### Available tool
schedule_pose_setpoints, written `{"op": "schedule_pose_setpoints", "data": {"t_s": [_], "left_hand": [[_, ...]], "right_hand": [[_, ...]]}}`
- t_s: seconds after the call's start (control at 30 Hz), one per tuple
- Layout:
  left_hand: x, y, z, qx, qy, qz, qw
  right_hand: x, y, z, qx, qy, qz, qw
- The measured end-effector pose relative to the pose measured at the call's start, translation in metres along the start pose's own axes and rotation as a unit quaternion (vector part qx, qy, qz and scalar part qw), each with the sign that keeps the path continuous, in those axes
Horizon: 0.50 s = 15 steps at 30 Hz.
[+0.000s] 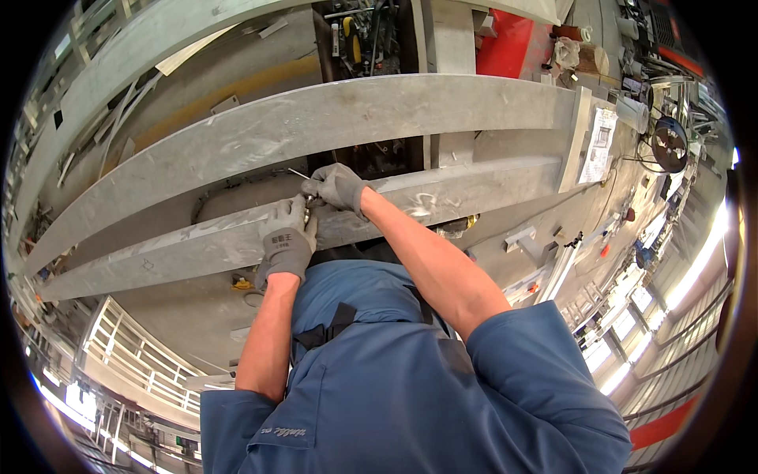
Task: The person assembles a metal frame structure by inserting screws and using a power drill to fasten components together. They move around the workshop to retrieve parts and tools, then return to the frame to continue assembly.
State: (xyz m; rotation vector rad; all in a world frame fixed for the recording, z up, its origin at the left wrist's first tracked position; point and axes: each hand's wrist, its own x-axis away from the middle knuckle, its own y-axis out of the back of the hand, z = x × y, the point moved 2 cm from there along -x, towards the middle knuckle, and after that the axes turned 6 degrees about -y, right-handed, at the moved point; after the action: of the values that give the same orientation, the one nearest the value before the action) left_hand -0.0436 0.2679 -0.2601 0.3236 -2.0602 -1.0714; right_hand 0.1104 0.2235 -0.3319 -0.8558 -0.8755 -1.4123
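Observation:
Two long grey metal beams, the near beam (442, 193) and the far beam (339, 118), lie across in front of me. Both my hands wear grey gloves. My right hand (339, 188) is closed above the near beam's far edge, and a thin, light-coloured rod (298, 173) sticks out of it to the left. Just below and to its left, my left hand (286, 241) rests on the near beam with its fingers curled. Between the two hands shows a small metal part (309, 207), mostly covered by the fingers, so its kind is unclear.
A crosspiece (576, 142) joins the beams at the right, with a printed sheet (600, 144) beside it. Beyond the far beam stands a dark tool tray (407, 39) holding a yellow-and-black tool (354, 41). A red box (505, 47) and a black spool (669, 144) stand farther right.

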Motion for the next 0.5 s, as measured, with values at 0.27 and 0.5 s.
{"op": "schedule_pose_setpoints", "data": {"t_s": [0.27,0.5], "left_hand": [[-0.001,-0.004,0.003,-0.005,-0.018,-0.016,1.000],[-0.003,0.000,0.000,-0.015,-0.034,-0.013,0.999]], "right_hand": [[0.019,0.045,-0.018,0.204,0.019,-0.083,0.975],[0.044,0.069,-0.027,0.095,0.045,-0.021,0.994]]}}
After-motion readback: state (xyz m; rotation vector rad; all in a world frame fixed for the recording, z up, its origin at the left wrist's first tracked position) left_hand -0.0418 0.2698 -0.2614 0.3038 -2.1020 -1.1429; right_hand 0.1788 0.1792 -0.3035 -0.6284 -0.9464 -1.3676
